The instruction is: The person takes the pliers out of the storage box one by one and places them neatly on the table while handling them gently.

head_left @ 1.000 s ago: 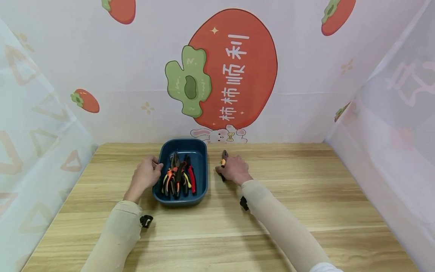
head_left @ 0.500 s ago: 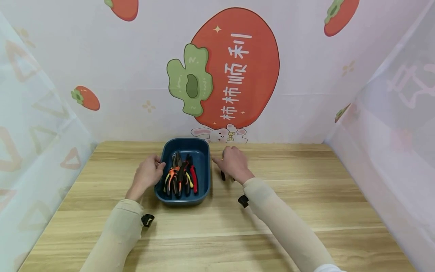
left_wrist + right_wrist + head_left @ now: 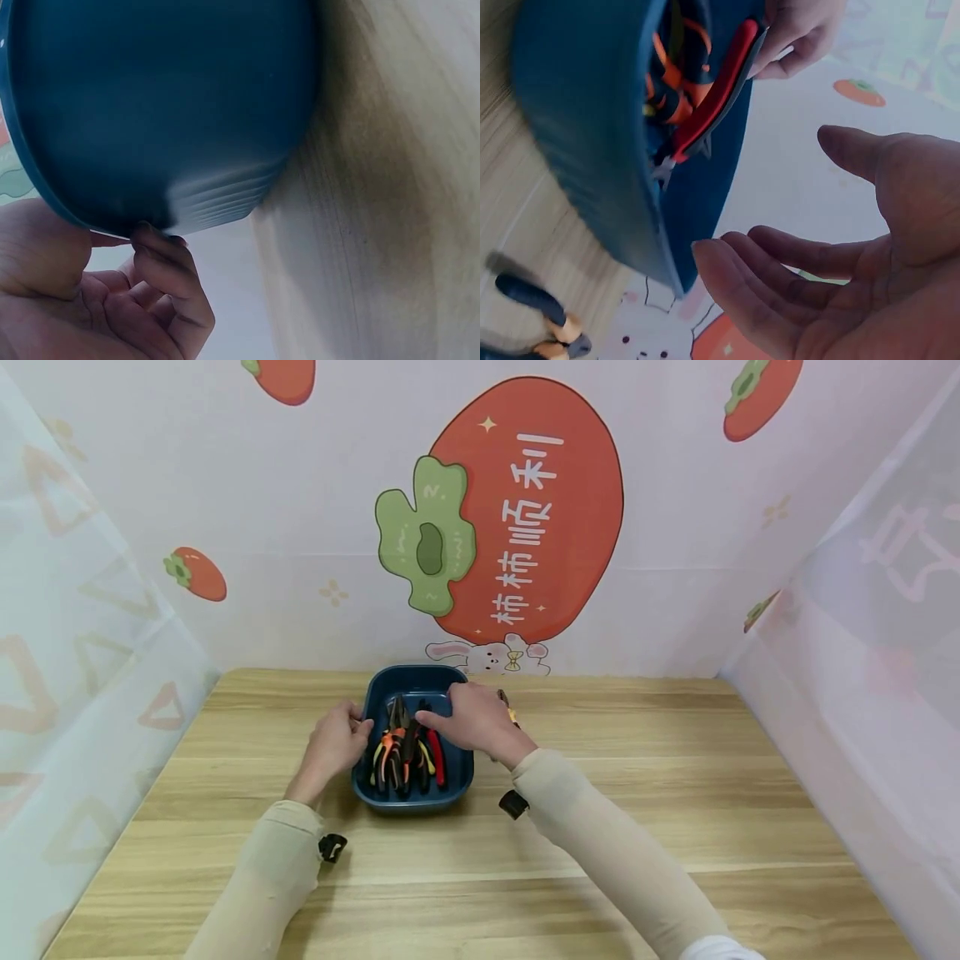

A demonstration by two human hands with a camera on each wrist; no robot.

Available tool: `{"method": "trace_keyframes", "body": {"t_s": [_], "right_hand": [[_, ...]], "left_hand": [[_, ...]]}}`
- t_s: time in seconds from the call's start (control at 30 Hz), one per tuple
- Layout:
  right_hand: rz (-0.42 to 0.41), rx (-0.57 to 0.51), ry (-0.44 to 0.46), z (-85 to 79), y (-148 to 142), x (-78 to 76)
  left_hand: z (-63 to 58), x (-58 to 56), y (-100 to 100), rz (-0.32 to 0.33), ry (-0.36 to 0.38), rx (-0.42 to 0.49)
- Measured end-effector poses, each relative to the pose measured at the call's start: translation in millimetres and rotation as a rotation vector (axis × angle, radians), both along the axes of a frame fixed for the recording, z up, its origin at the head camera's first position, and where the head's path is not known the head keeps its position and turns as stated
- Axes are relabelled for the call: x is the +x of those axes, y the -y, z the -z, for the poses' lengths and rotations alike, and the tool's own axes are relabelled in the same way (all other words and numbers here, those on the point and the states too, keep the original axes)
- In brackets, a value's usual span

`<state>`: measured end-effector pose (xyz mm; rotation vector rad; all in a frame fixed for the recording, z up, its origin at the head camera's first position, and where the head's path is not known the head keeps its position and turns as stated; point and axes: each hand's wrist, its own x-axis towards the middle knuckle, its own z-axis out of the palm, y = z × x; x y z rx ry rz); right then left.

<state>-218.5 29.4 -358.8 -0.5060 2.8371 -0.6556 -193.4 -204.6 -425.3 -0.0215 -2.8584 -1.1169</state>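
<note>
A dark blue plastic bin stands on the table, holding several pliers, among them orange-and-black ones and a red-handled one. My left hand pinches the bin's left rim between thumb and fingers; the left wrist view shows that grip from outside the wall. Over the bin's right side hovers my right hand, its fingers loosely bent and nothing held, as the right wrist view confirms. Another pair of pliers, yellow-orange and black, lies on the table right of the bin, partly hidden by that hand.
The wood-grain table extends right and forward of the bin. Behind it rises a white backdrop printed with persimmons and a rabbit, and white sheets hang at both sides. A black strap sits at the right wrist.
My right hand has moved left, from the pliers on the table to above the bin's right side. Those pliers stay on the table, now slanted differently. My left hand keeps its pinch on the rim.
</note>
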Motion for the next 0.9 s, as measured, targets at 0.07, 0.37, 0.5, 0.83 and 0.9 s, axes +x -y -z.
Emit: {"method": "trace_keyframes", "body": {"t_s": [0.07, 0.37, 0.5, 0.83, 0.9], "right_hand": [[-0.027, -0.018, 0.044, -1.7, 5.0, 0.8], [-0.081, -0.03, 0.178, 0.3, 18.4, -2.7], [-0.074, -0.034, 0.229, 3.9, 21.5, -4.4], [-0.09, -0.032, 0.348, 23.0, 29.8, -12.8], [-0.089, -0.021, 0.368, 26.4, 30.7, -13.7]], "left_hand": [[1.3, -1.0, 0.7, -0.004, -0.001, 0.007], [-0.8, -1.4, 0.2, -0.03, 0.036, 0.033], [-3.0, -0.8, -0.1, -0.028, 0.053, 0.03], [-2.5, -2.3, 1.3, -0.012, 0.091, 0.055], [-2.0, -2.7, 1.7, -0.008, 0.1, 0.057]]}}
